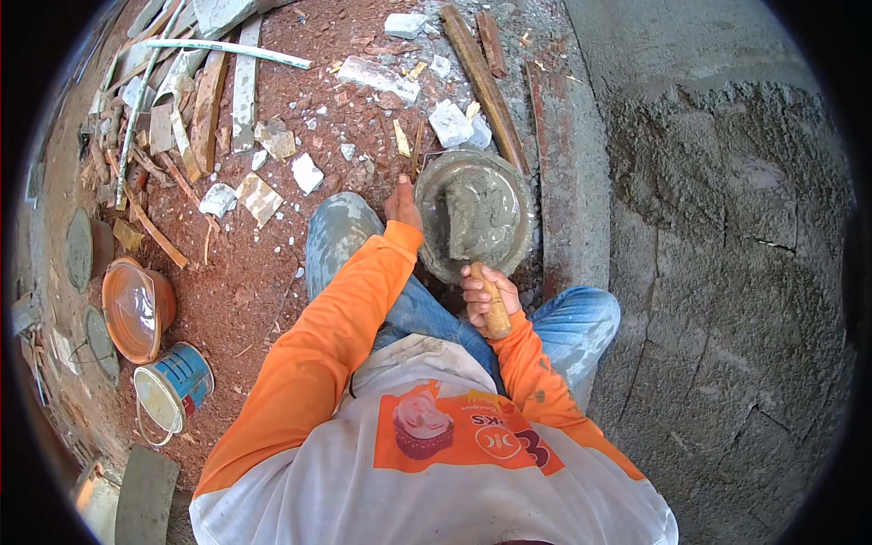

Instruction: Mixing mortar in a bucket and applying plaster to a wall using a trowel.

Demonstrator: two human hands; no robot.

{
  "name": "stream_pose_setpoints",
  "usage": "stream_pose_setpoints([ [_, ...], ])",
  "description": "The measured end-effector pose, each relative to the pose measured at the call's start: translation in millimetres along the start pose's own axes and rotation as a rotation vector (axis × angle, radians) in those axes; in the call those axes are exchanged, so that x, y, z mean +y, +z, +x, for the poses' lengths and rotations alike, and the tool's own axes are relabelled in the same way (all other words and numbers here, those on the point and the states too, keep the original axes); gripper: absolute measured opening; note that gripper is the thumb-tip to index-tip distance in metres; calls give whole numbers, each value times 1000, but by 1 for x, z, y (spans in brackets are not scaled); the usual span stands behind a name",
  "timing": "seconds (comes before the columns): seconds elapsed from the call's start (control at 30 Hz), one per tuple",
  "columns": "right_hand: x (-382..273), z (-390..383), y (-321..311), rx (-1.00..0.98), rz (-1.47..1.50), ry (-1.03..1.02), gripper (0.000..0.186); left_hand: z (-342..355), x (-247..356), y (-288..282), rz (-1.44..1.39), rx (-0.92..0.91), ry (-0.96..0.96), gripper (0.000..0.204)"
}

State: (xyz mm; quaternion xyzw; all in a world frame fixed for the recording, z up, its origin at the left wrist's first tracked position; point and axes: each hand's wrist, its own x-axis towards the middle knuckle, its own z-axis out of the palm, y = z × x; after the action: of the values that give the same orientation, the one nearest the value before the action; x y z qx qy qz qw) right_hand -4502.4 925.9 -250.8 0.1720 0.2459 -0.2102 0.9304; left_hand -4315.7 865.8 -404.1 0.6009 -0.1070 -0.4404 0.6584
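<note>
Between my knees stands a round bucket (525,238) smeared with grey and partly filled with wet mortar (490,204). My left hand (403,203) is at its left side, gripping it near the rim; some of the fingers are hidden. In my right hand (490,295), closed round the turned wooden handle, is a trowel (495,313). It points away from me over the bucket's near rim, its blade in the mortar and hard to tell apart from it.
Rough wet cement (727,272) covers the right side, bordered by a concrete edge (581,182). A wooden post (486,86) lies beyond the bucket. Broken white blocks (377,77) and scrap timber (209,109) litter the red soil. At left stand an orange tub (136,309) and a blue pail (195,377).
</note>
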Motion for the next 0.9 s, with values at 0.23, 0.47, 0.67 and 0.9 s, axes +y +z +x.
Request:
stream_pose_setpoints([
  [0.23, 5, -33, 17, -44, -105, -26, 27, -11, 26, 7, 172, 111, 61, 53],
  [0.47, -18, -65, 52, 216, -566, 58, 28, -18, 45, 7, 182, 124, 57, 53],
  [0.67, -43, -64, 101, 667, -1902, 125, 27, -11, 34, 1, 224, 121, 105, 53],
  [0.9, -80, 0, 68, 1080, -2812, 195, 33, -17, 34, 14, 154, 132, 147, 53],
])
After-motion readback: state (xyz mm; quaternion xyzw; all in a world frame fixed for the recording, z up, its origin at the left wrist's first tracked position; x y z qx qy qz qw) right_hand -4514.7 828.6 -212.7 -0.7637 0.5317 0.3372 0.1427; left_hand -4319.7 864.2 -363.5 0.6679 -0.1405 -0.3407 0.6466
